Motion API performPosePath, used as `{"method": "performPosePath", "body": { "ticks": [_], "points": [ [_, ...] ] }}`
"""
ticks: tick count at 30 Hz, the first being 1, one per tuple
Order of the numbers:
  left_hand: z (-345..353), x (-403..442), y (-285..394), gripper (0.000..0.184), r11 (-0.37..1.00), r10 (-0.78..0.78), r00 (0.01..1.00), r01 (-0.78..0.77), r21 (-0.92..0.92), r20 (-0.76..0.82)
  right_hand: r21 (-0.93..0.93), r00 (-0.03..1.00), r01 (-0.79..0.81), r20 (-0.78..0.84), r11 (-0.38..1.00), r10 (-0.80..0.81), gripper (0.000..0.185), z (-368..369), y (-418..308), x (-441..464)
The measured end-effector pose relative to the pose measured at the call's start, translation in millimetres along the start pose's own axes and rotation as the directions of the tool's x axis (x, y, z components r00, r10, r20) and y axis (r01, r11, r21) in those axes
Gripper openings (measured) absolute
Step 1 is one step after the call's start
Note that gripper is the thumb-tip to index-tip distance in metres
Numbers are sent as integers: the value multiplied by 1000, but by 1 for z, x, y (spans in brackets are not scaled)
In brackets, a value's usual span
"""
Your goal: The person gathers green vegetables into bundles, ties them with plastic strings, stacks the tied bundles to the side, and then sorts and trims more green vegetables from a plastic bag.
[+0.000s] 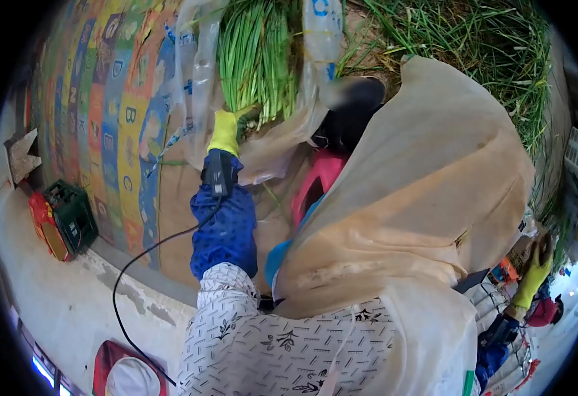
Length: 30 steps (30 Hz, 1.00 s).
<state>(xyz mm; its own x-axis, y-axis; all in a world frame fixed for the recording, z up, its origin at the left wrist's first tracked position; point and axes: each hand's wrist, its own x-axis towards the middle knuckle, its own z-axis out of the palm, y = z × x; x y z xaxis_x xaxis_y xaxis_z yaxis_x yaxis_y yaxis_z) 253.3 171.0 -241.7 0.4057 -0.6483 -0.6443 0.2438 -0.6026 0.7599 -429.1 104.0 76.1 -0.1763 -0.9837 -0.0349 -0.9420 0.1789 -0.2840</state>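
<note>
My left hand (226, 129), in a yellow glove, is at the pale lower ends of a bundle of long green stalks (259, 63), which look like garlic chives or scallions. One finger or thumb stretches across the stalk ends; the other fingers are partly hidden. The bundle lies on a clear plastic sheet (200, 72) with blue print. Far off to the right, my right hand (533, 277), also yellow-gloved with dark fingers, is raised and its fingers look extended. It is close to a brown box-like object (519, 254); I cannot tell whether they touch.
A heap of loose green stalks (473, 46) spreads at upper right. Beige cloth (401, 191) covers my lap, beside a pink object (318, 181). A lettered mat (114, 132), green crate (71, 218) and black cable (121, 284) are left. Another person (545, 311) appears far right.
</note>
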Motion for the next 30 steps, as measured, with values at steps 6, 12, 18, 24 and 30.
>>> {"method": "performPosePath", "body": {
  "ticks": [6,12,18,24,30],
  "points": [
    [-5,-21,39,34,925,132,990,-104,366,-50,322,887,361,171,875,-429,42,66,-236,63],
    [-14,-39,61,36,999,42,999,-42,7,-14,656,459,34,660,754,-594,51,185,-447,24],
    [-15,-36,51,40,983,181,980,-182,-4,-79,565,208,-148,820,812,-532,48,392,-446,-8],
    [65,-69,41,72,686,326,916,-59,725,-234,832,162,-6,549,555,-820,59,422,-426,-44],
    [64,-87,2,88,608,654,750,-440,661,-103,356,156,-422,935,834,-320,36,411,-440,-16]
  ]
}}
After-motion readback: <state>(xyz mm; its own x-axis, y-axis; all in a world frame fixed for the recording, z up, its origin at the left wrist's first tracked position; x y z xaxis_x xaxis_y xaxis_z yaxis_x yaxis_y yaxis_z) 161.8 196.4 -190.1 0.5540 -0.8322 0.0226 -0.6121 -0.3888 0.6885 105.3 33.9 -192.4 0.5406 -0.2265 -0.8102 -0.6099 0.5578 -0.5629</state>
